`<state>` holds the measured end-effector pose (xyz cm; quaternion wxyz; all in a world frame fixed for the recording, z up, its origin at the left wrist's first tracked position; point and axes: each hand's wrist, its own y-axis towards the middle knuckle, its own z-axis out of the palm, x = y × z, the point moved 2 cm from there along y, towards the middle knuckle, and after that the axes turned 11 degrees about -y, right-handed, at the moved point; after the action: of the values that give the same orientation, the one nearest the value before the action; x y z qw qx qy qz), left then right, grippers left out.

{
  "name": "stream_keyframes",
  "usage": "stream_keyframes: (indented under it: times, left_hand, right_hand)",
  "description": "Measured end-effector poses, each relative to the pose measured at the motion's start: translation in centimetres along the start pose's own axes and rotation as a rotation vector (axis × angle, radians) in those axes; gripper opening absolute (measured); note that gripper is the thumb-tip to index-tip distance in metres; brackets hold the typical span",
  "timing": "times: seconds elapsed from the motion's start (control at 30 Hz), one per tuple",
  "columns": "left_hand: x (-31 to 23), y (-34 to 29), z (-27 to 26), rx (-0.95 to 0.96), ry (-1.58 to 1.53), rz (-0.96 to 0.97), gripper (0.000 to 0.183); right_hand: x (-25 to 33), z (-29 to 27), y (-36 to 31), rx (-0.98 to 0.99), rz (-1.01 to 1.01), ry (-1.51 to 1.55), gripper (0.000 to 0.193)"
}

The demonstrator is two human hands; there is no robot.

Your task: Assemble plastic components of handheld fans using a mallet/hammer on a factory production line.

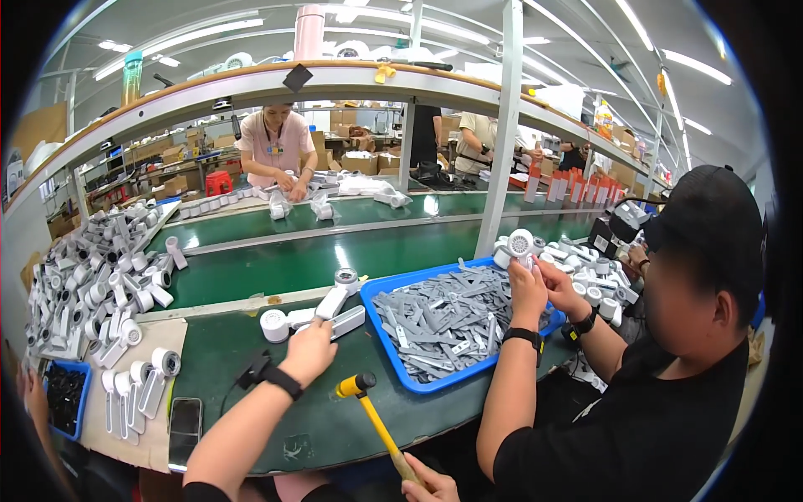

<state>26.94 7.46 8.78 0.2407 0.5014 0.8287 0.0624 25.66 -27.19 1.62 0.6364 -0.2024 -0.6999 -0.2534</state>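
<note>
My left hand (309, 353), wearing a dark wristband, is closed at the fingertips on a white handheld fan (333, 299) lying on the green work surface. Right beside it lie a second fan with a round white head (274, 325) and a white fan handle (347, 321); the fingers partly cover where these meet. At the lower edge my right hand (431, 481) grips the tan end of a mallet (381, 427). The mallet has a yellow shaft, and its yellow and black head is raised just right of my left forearm.
A blue tray (425, 386) full of grey plastic strips sits right of my hands. The co-worker (644, 360) on the right holds a fan. Fans are heaped at left (100, 268), near a phone (185, 422) and a blue bin (82, 410). Another person (276, 146) works beyond the green conveyor (335, 266).
</note>
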Motion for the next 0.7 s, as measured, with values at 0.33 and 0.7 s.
stream_keyframes:
  times: [0.33, 0.7]
  left_hand:
    - [-0.5, 7.0, 7.6, -0.113, 0.142, -0.016, 0.029]
    - [0.1, 4.8, 8.2, -0.177, 0.0, 0.075, 0.021]
  right_hand:
    - [-1.3, -2.2, -0.6, -0.083, 0.0, -0.023, 0.052]
    - [-0.8, -0.1, 0.5, -0.043, -0.058, -0.013, 0.053]
